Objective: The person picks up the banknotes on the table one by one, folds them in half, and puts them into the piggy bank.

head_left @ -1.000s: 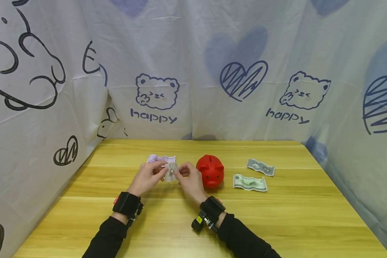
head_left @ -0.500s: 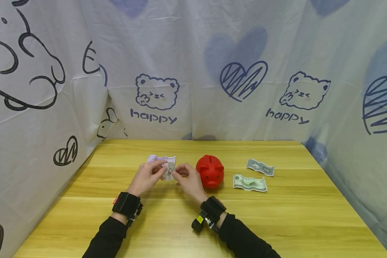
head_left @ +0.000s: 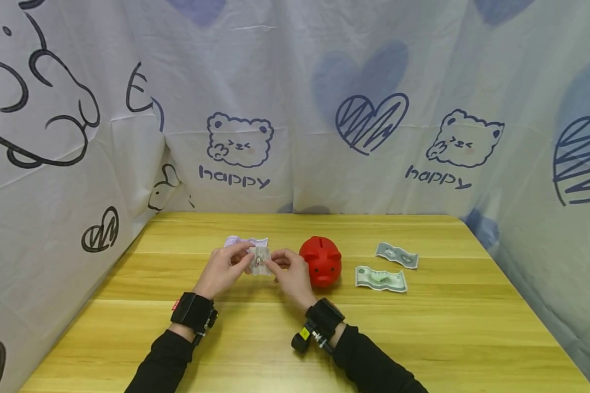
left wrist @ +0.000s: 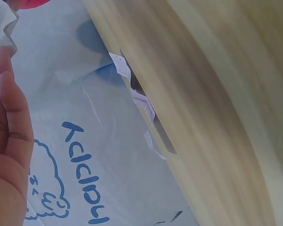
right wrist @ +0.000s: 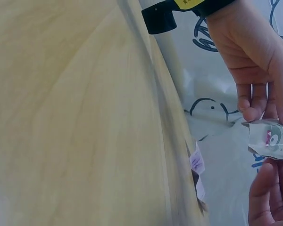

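Note:
In the head view, a small greyish banknote [head_left: 260,262] is held up off the table between both hands. My left hand [head_left: 224,269] pinches its left side with thumb and fingers, while my right hand [head_left: 292,277] pinches the right side. The right wrist view shows the crumpled banknote [right wrist: 264,135] stretched between the two hands, with a pink and grey print. Only a white edge of the banknote [left wrist: 4,27] shows in the left wrist view. Just right of my right hand stands a red piggy bank [head_left: 320,262], its slot upward. Behind my left hand lies a purple banknote [head_left: 246,240], partly hidden.
Right of the piggy bank, a green banknote [head_left: 381,279] and a grey banknote [head_left: 396,255] lie wavy on the wooden table [head_left: 423,338]. A white printed cloth [head_left: 295,109] hangs behind the table and along both sides.
My right fingers shift left along the held banknote, then back right, and more of its face shows now than half a second ago. My left hand stays nearly still.

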The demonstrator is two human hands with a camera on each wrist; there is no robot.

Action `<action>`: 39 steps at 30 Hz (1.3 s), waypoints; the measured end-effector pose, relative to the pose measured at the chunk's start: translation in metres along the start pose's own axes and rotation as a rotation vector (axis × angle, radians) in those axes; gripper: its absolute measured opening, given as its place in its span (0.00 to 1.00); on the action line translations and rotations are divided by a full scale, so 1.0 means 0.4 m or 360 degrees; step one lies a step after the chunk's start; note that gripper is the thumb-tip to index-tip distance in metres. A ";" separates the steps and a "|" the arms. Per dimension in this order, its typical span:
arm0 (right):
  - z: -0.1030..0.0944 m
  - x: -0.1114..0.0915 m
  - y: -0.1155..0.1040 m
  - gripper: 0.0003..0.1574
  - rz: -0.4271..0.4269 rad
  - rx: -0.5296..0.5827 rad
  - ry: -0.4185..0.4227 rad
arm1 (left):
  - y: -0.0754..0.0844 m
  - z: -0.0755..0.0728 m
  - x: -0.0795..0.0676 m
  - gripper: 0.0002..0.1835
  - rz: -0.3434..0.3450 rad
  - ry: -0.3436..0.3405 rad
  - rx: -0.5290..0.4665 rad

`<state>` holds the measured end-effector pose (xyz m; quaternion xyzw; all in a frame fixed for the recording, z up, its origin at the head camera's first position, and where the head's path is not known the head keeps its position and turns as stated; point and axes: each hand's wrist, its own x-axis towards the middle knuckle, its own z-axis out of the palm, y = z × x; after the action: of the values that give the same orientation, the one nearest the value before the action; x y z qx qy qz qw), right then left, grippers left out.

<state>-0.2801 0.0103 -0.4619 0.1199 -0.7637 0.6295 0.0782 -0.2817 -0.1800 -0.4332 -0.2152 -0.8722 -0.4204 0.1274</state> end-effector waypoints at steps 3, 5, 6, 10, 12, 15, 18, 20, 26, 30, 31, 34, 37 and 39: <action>0.000 -0.003 -0.004 0.10 0.0011 -0.0001 0.0008 | 0.001 -0.001 -0.002 0.16 0.0001 -0.0009 -0.0013; 0.000 -0.004 -0.006 0.10 0.0023 0.0009 0.0012 | 0.002 -0.001 -0.002 0.16 -0.0011 -0.0015 -0.0026; 0.000 -0.004 -0.006 0.11 0.0028 0.0012 0.0012 | 0.003 -0.001 -0.002 0.16 -0.0015 -0.0019 -0.0032; 0.003 -0.003 -0.004 0.10 0.0036 0.0031 0.0006 | 0.003 -0.001 -0.002 0.17 -0.0023 -0.0034 -0.0052; 0.004 -0.003 -0.003 0.10 0.0032 0.0058 -0.0010 | 0.004 0.000 -0.002 0.17 -0.0021 -0.0041 -0.0063; 0.005 -0.004 -0.008 0.10 0.0030 0.0108 -0.0049 | 0.004 0.002 -0.001 0.16 -0.0017 -0.0045 -0.0070; 0.000 -0.014 -0.038 0.10 0.0025 0.0135 -0.0087 | 0.004 0.003 -0.002 0.15 -0.0012 -0.0052 -0.0073; -0.005 -0.022 -0.061 0.10 0.0021 0.0139 -0.0104 | 0.003 0.004 -0.002 0.16 -0.0009 -0.0059 -0.0076; -0.012 -0.035 -0.091 0.09 -0.0007 0.0132 -0.0112 | -0.001 0.006 0.001 0.15 -0.0020 -0.0089 -0.0085; -0.008 -0.028 -0.072 0.09 -0.0018 0.0134 -0.0126 | -0.001 0.007 0.002 0.15 -0.0018 -0.0094 -0.0087; -0.005 -0.023 -0.059 0.09 -0.0015 0.0130 -0.0126 | 0.000 0.007 0.001 0.15 -0.0020 -0.0092 -0.0089; 0.002 -0.008 -0.022 0.10 0.0000 0.0115 -0.0126 | 0.002 0.006 0.001 0.16 -0.0014 -0.0087 -0.0107; 0.007 0.000 0.001 0.10 0.0018 0.0101 -0.0120 | 0.003 0.007 0.002 0.17 -0.0014 -0.0082 -0.0120; 0.007 -0.001 0.002 0.10 0.0019 0.0099 -0.0116 | 0.001 0.008 0.002 0.17 -0.0009 -0.0081 -0.0118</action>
<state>-0.2799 0.0077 -0.4631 0.1406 -0.7468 0.6486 0.0426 -0.2822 -0.1771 -0.4343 -0.2281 -0.8596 -0.4471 0.0960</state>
